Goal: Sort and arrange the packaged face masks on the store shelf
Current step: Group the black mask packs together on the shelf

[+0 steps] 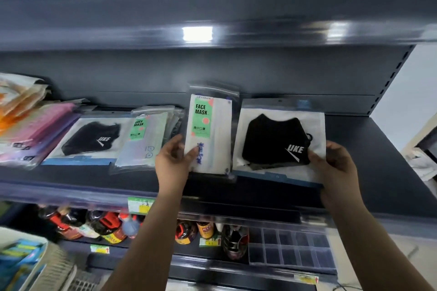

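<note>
My left hand (173,157) pinches the lower left corner of a clear packet with a green FACE MASK label (209,130), holding it upright above the dark shelf (369,160). Beside it, my right hand (335,164) grips the right edge of a packet holding a black mask with a white logo (276,139). On the shelf to the left lie a matching black mask packet (89,138) and a small stack of green-label packets (144,136). Pink and purple packets (35,134) are piled at the far left.
The shelf's right part is bare dark metal up to its upright post (390,82). An upper shelf (212,30) overhangs close above. Below stand bottles (106,224) and a clear divided tray (293,248). A basket (30,264) sits at the lower left.
</note>
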The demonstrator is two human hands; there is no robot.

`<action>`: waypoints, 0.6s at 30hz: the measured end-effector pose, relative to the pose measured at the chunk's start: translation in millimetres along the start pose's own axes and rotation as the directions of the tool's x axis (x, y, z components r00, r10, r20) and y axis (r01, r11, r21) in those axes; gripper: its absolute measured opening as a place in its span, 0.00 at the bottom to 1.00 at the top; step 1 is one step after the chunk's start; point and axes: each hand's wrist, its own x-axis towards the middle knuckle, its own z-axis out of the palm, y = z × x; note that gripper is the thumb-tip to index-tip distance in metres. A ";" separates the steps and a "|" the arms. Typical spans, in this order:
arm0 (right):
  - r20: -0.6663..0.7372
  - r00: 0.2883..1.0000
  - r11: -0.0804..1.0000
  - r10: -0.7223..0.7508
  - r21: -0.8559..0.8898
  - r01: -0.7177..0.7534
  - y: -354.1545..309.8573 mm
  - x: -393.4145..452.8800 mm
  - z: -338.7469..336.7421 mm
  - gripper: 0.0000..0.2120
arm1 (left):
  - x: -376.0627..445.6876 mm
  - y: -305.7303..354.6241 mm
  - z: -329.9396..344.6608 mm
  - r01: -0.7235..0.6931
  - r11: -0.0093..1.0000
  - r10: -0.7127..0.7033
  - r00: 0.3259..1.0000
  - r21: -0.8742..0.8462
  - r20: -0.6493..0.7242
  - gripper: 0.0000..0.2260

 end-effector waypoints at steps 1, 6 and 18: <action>0.017 1.000 1.000 0.001 0.013 -0.001 -1.2 -1.6 0.3 0.11 | -2.0 -0.9 -2.9 0.008 0.998 -0.009 1.000 -0.056 -0.011 0.21; 0.061 0.998 1.000 -0.003 0.021 0.001 -2.0 -9.3 2.8 0.12 | -18.5 -1.5 -19.1 -0.042 0.985 0.032 0.997 -0.170 -0.066 0.17; 0.129 0.991 0.999 -0.033 -0.033 0.037 -14.1 -32.1 33.3 0.20 | -41.9 -7.0 -69.8 -0.132 0.923 0.082 0.985 -0.362 -0.152 0.16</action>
